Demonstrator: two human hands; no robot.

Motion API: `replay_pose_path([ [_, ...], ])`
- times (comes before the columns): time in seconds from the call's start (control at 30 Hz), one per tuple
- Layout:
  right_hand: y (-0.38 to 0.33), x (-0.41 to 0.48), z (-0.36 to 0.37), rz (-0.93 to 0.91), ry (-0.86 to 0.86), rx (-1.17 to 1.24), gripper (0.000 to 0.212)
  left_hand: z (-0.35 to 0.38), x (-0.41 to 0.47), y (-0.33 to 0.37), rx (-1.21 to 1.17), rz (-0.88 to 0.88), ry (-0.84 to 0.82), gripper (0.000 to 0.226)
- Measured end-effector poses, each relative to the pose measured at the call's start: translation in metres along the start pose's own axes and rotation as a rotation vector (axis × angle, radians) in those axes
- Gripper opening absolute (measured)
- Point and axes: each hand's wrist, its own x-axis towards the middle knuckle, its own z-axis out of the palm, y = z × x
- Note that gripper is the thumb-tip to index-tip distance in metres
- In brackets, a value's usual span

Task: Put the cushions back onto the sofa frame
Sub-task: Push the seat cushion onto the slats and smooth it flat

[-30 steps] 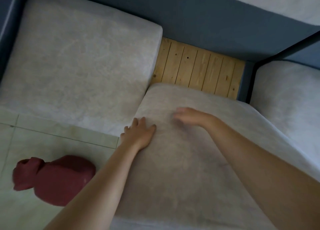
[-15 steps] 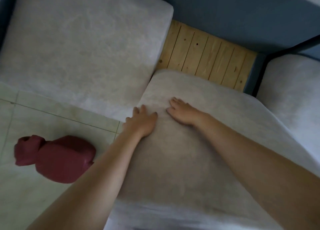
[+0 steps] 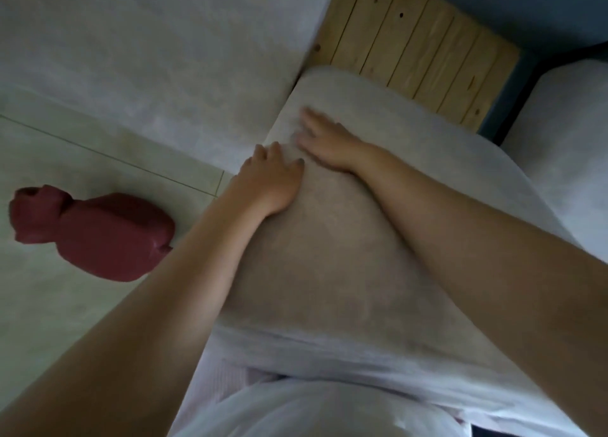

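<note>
The pale grey fabric seat cushion [image 3: 345, 239] lay partly on the sofa, its far edge resting across the near part of the bare pine slat base [image 3: 421, 48], with a strip of slats showing between that edge and the dark blue sofa back [image 3: 526, 8]. Its near end reached back to the person's white shirt [image 3: 296, 413].

The right hand [image 3: 325, 143] lay flat on the cushion top just short of the slats, fingers straight and a little apart, though blurred. The left hand [image 3: 269, 179] sat beside it on the cushion's left border, fingers close together with their tips seeming to bend over the side and the thumb on top. Neither hand gripped the cushion.

To my eye the step was sliding the cushion home. It would go best with even pressure from both palms, pushing straight towards the blue back, low and forward, not down, so the fabric would not drag on the wood. The matching grey cushion [image 3: 148, 58] left of the slats touched the moving one's side, and another grey cushion [image 3: 566, 140] sat right of the slats, so keeping the cushion square mattered; a skewed corner could jam. A dark red, lumpy soft object [image 3: 98, 235] lay on the tiled floor [image 3: 65, 160], well left of the slats.
</note>
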Motion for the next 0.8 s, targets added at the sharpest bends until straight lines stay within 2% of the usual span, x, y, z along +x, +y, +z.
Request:
replay_pose_path([
  [0.07, 0.005, 0.007, 0.019, -0.014, -0.194, -0.141, 0.06, 0.003, -0.004, -0.002, 0.013, -0.007, -0.022, 0.067],
  [0.1, 0.007, 0.018, 0.012, -0.007, -0.239, -0.117, 0.06, 0.003, -0.008, -0.002, 0.023, -0.003, -0.024, 0.067],
  [0.17, 0.002, 0.04, -0.017, 0.009, -0.178, 0.017, 0.055, 0.001, -0.012, 0.0, 0.034, 0.025, -0.012, 0.068],
  [0.23, -0.005, 0.043, -0.023, -0.015, 0.071, 0.135, 0.053, 0.0, -0.017, 0.001, 0.047, 0.049, -0.004, 0.067],
  [0.27, -0.008, 0.039, -0.01, -0.067, 0.128, 0.112, 0.052, 0.0, -0.02, 0.001, 0.053, 0.055, -0.004, 0.067],
  [0.3, -0.012, 0.036, 0.007, -0.103, 0.042, 0.047, 0.05, 0.0, -0.023, -0.001, 0.057, 0.058, -0.01, 0.067],
  [0.37, -0.011, 0.037, 0.021, -0.083, -0.241, -0.115, 0.045, 0.001, -0.032, -0.005, 0.046, 0.073, -0.035, 0.067],
  [0.4, -0.011, 0.043, 0.011, -0.055, -0.277, -0.063, 0.044, 0.001, -0.036, -0.007, 0.024, 0.088, -0.033, 0.067],
  [0.47, -0.019, 0.05, -0.018, -0.108, -0.189, 0.1, 0.042, -0.003, -0.042, -0.011, -0.028, 0.116, -0.012, 0.066],
  [0.53, -0.02, 0.039, -0.02, -0.205, 0.008, 0.113, 0.041, -0.006, -0.044, -0.015, -0.045, 0.143, -0.007, 0.065],
  [0.57, -0.019, 0.029, -0.008, -0.235, -0.001, 0.054, 0.041, -0.006, -0.045, -0.017, -0.045, 0.153, -0.006, 0.064],
  [0.63, -0.012, 0.009, 0.019, -0.188, -0.182, -0.127, 0.041, -0.005, -0.051, -0.019, -0.027, 0.176, -0.013, 0.065],
  [0.67, -0.009, 0.007, 0.019, -0.18, -0.241, -0.129, 0.041, -0.003, -0.054, -0.02, -0.024, 0.18, -0.015, 0.065],
  [0.73, -0.014, 0.013, -0.009, -0.186, -0.238, 0.013, 0.041, -0.003, -0.061, -0.022, -0.038, 0.186, 0.02, 0.063],
  [0.8, -0.019, 0.008, -0.034, -0.175, -0.124, 0.211, 0.041, -0.003, -0.067, -0.024, -0.034, 0.207, 0.045, 0.062],
])
